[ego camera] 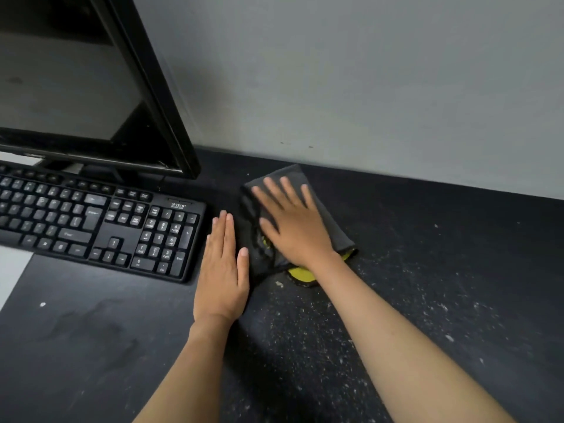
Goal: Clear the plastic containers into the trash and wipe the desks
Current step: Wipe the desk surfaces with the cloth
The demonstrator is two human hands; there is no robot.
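The right hand (294,222) lies flat with its fingers spread on a folded dark grey cloth (328,215), pressing it onto the black table (427,270). The cloth sits near the table's back edge, close to the grey wall (335,71), and a yellow layer of it (300,274) peeks out from under the wrist on the side toward the front edge. The hand grips nothing; it only bears down on the cloth with an open palm.

The left hand (222,270) rests palm down on the bare table just beside the cloth, fingers straight and pressed together, thumb held slightly apart toward the cloth. It lies between the cloth and the right end of a black keyboard (100,221), very near the keyboard's number pad, though whether it touches the keyboard cannot be told.

A black monitor (76,87) with a dark screen stands behind the keyboard toward the back edge. Pale crumbs and dust (320,331) speckle the table surface between the two forearms and out toward the right edge. No plastic containers show in this view.
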